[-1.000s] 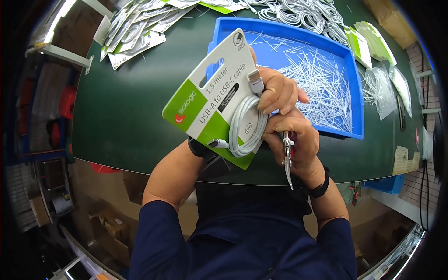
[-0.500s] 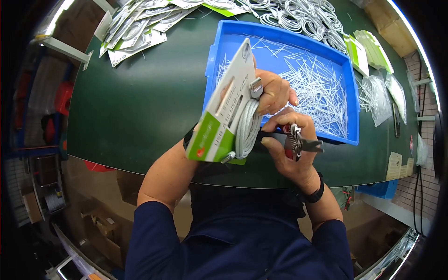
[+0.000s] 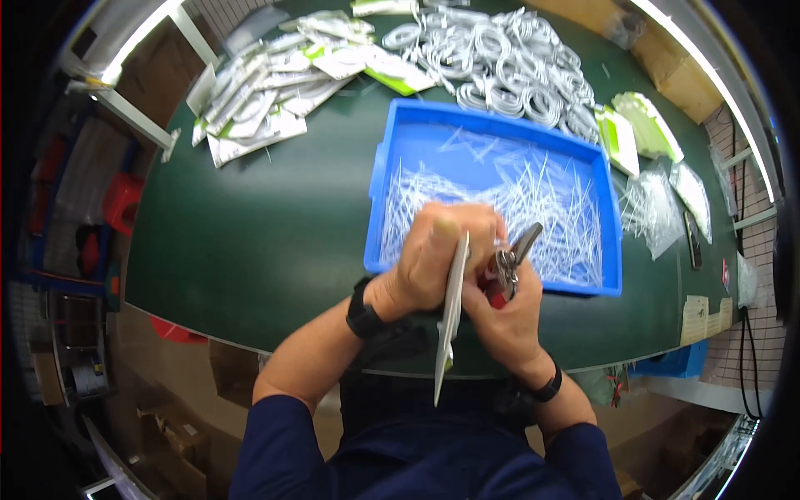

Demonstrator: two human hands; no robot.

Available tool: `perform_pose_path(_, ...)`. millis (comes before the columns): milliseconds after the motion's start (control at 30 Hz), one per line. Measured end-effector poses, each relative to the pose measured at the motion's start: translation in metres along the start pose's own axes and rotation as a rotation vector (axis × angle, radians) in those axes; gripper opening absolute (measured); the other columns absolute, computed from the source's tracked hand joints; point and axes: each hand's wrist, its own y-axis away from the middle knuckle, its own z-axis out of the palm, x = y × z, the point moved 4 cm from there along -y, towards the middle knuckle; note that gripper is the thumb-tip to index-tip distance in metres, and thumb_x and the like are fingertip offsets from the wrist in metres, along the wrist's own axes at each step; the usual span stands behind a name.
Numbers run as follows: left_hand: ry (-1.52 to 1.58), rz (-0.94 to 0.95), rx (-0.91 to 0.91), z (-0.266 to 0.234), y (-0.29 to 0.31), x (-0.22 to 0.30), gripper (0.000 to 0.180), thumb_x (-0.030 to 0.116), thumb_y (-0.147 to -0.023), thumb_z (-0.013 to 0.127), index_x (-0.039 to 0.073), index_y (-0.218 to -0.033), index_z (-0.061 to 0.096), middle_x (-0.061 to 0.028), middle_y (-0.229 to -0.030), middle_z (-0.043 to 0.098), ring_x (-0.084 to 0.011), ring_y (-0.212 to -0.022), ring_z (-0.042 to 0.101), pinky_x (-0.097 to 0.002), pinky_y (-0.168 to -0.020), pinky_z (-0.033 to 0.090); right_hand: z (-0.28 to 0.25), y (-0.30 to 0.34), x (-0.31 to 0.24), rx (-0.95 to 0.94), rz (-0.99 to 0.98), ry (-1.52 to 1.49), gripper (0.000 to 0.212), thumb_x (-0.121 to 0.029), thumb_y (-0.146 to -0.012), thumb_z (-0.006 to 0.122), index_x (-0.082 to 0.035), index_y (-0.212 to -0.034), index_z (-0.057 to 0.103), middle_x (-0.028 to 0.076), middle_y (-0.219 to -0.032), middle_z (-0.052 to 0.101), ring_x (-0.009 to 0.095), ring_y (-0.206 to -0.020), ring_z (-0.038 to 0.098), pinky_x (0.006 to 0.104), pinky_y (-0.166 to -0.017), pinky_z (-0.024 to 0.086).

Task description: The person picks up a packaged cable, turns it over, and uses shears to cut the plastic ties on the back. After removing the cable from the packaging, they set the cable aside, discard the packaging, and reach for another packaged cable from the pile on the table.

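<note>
My left hand (image 3: 429, 258) is closed on a cardboard package card (image 3: 452, 312), now turned nearly edge-on in front of me. The looped cable that the card carries is hardly visible from this angle. Close against it, my right hand (image 3: 510, 321) grips small spring-handled cutting pliers (image 3: 505, 271) with red handles, their jaws pointing up and to the right. Both hands meet over the near edge of a blue tray (image 3: 382, 175) of thin white plastic ties (image 3: 554, 225). Whatever lies between the fingertips is blurred and hidden.
Carded cables (image 3: 275, 79) are heaped at the far left of the green table (image 3: 242, 225). Loose coils of grey-white cable (image 3: 508, 62) lie behind the tray. To the right are green-and-white cards (image 3: 646, 125), a plastic bag (image 3: 664, 208) and a dark slim object (image 3: 692, 240).
The card has turned from showing its printed front to edge-on, and its cable has swung out of sight. My hands have come together, the plier jaws now tilting upward. The whole view has shifted.
</note>
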Motion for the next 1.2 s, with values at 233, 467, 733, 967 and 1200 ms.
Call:
perform_pose_path(233, -0.076, -0.010, 0.056, 0.018, -0.005, 0.026, 0.070, 0.061, -0.106, 0.033, 0.008, -0.059, 0.036, -0.0047, -0.055, 0.041, -0.0237, -0.051, 0.040, -0.0405, -0.073, 0.049, -0.005, 0.011, 0.001, -0.130, 0.457, -0.615, 0.023, -0.005, -0.088, 0.077, -0.005, -0.101, 0.058, 0.001, -0.090, 0.064, 0.008, -0.080, 0.061, 0.0273, -0.072, 0.051)
perform_pose_path(467, -0.465, 0.273, -0.171, 0.030, -0.018, 0.056, 0.075, 0.072, -0.099, 0.038, 0.008, -0.059, 0.038, -0.0058, -0.059, 0.041, -0.0256, -0.051, 0.043, -0.0371, -0.050, 0.040, -0.004, 0.015, -0.017, -0.011, 0.383, -0.762, 0.021, -0.001, -0.090, 0.074, -0.003, -0.106, 0.060, 0.002, -0.097, 0.066, 0.010, -0.086, 0.064, 0.0260, -0.075, 0.052)
perform_pose_path(733, -0.561, 0.503, -0.247, 0.064, 0.011, 0.074, 0.072, 0.070, -0.098, 0.044, 0.008, -0.061, 0.041, -0.0079, -0.064, 0.044, -0.0256, -0.052, 0.045, -0.0385, -0.044, 0.032, -0.020, 0.065, -0.046, 0.000, 0.293, -0.395, 0.021, 0.001, -0.092, 0.069, -0.005, -0.108, 0.057, 0.003, -0.096, 0.064, 0.011, -0.084, 0.063, 0.0271, -0.073, 0.051)
perform_pose_path(967, -0.551, 0.402, -0.174, 0.039, 0.012, 0.095, 0.070, 0.065, -0.100, 0.045, 0.007, -0.061, 0.039, -0.0064, -0.061, 0.038, -0.0257, -0.050, 0.041, -0.0384, -0.044, 0.031, -0.072, 0.076, -0.058, 0.237, 0.122, -0.716, 0.015, 0.000, -0.097, 0.060, -0.011, -0.102, 0.050, -0.002, -0.083, 0.050, 0.009, -0.072, 0.048, 0.0280, -0.065, 0.041)
perform_pose_path(1200, -0.167, 0.132, 0.009, -0.022, -0.008, 0.077, 0.073, 0.063, -0.106, 0.032, 0.007, -0.062, 0.046, -0.0056, -0.059, 0.047, -0.0174, -0.051, 0.042, -0.0345, -0.046, 0.032, -0.071, -0.010, 0.003, 0.021, 0.353, -0.916, 0.016, -0.002, -0.099, 0.061, -0.011, -0.108, 0.051, -0.001, -0.086, 0.045, 0.011, -0.076, 0.043, 0.0277, -0.070, 0.039)
